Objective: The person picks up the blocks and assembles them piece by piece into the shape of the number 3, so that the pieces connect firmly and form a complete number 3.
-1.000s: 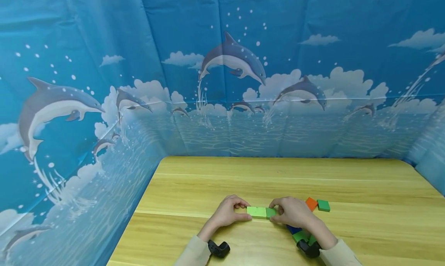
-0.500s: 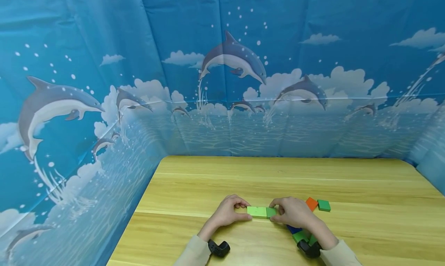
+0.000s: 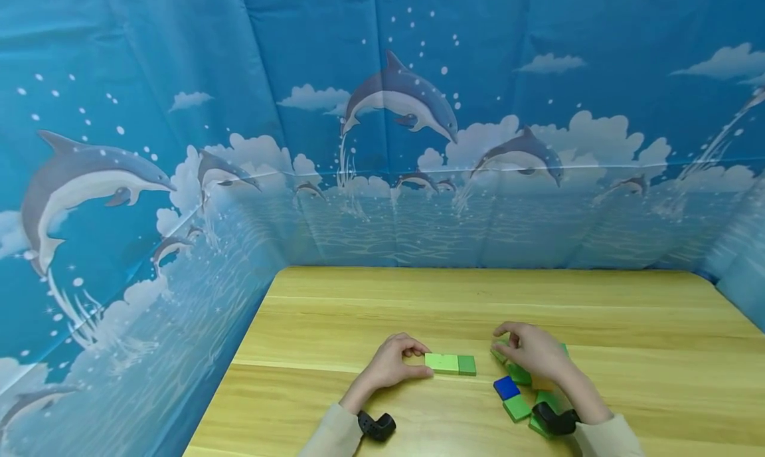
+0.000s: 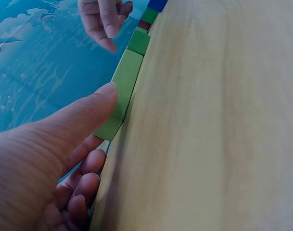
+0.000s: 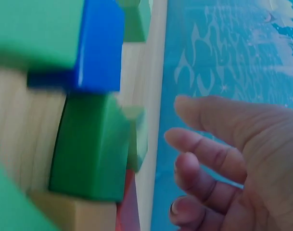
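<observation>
My left hand (image 3: 397,363) pinches the left end of a long light green block (image 3: 441,363) lying on the table, thumb on the near side and fingers on the far side. A darker green block (image 3: 467,365) lies end to end with it; both show in the left wrist view. Over the loose blocks at right is my right hand (image 3: 534,351), with fingers loosely bent and nothing between them. Near its fingertips lies a green block (image 3: 499,353), partly covered. Below the hand are another green block (image 3: 520,375) and a blue block (image 3: 507,388).
More green blocks (image 3: 516,408) lie near the right wrist, and an orange one (image 3: 541,384) is mostly hidden under the hand. The wooden table (image 3: 382,311) meets a blue dolphin-printed curtain (image 3: 358,231) at its back edge. Each wrist wears a black device (image 3: 378,427).
My right hand has left the darker green block and moved right, over the loose blocks, uncovering the blue one. The left hand and the two-block row stay in place.
</observation>
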The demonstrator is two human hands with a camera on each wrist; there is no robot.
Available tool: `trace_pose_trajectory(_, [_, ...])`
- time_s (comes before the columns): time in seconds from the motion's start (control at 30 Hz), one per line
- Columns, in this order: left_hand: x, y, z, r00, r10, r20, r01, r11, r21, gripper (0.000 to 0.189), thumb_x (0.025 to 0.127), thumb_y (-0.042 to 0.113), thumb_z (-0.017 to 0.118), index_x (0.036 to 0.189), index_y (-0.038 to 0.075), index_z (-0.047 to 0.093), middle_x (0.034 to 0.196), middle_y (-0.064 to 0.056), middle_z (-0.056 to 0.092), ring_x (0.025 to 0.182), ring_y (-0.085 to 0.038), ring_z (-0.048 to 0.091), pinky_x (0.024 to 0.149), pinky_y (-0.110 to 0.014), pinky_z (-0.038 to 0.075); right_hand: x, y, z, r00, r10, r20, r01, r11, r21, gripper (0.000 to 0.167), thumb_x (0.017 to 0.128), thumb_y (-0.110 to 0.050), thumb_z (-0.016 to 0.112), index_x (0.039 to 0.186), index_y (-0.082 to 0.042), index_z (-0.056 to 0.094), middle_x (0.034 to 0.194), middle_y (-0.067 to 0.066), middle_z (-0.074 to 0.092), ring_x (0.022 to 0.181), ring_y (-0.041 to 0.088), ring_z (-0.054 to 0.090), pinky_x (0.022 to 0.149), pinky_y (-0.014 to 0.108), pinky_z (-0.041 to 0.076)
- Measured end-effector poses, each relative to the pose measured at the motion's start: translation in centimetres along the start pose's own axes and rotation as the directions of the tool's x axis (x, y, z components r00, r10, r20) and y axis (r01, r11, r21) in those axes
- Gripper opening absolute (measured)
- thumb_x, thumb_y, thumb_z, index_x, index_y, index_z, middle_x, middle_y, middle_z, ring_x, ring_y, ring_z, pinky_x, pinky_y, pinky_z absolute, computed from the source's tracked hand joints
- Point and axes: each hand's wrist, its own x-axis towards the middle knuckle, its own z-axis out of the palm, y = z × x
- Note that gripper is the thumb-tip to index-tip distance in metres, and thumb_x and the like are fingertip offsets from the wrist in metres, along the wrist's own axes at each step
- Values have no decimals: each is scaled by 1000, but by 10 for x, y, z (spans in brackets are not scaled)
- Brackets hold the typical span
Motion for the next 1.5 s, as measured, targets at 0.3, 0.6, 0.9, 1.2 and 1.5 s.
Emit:
trace_pose_trajectory(0.3, [0, 0, -1, 1000, -3, 4, 3, 1000, 7, 31, 78, 36, 79, 103, 20, 70, 88, 12, 54, 78, -4, 45, 73, -22, 40, -6, 4, -8, 993, 118, 4, -117, 988, -98, 36, 81, -39, 74, 97, -7, 68, 69, -3, 52, 57, 14, 46, 50, 32, 38])
trace_pose_trajectory(0.6, [-1, 1, 0, 1000, -2, 6, 2, 1000, 14, 31, 78, 36, 79, 103, 19, 71, 88, 12, 54, 77, -6, 45, 72, -22, 39, -8, 4, -8, 991, 136, -4, -136, 982, -133, 33, 78, -39, 77, 91, -9, 69, 72, -5, 54, 59, 12, 49, 52, 33, 41])
trace_pose_trajectory(0.9, [1, 2, -1, 1000, -18, 4, 18, 1000, 22, 32, 77, 37, 79, 102, 20, 71, 87, 14, 54, 77, -5, 44, 73, -22, 39, 0, -2, -5, 991, 126, 34, -121, 984, -129, 29, 80, -35, 76, 92, -9, 67, 71, -4, 54, 60, 13, 48, 52, 32, 40])
trace_pose_trajectory(1.2, [0, -1, 1, 1000, -11, -2, 11, 1000, 21, 32, 77, 38, 79, 101, 21, 71, 87, 14, 53, 77, -4, 43, 72, -22, 38, 10, -8, 5, 997, 71, 37, -66, 992, -112, 26, 81, -26, 75, 99, -7, 69, 67, -4, 51, 55, 14, 43, 49, 30, 33])
trace_pose_trajectory(1.5, [0, -1, 1, 1000, -5, -5, 5, 1000, 23, 31, 77, 37, 80, 101, 20, 71, 86, 14, 53, 76, -4, 43, 72, -22, 38, 17, -9, 12, 999, -33, 3, 33, 992, -122, 24, 82, -23, 75, 101, -9, 70, 60, -6, 45, 47, 10, 36, 46, 25, 25])
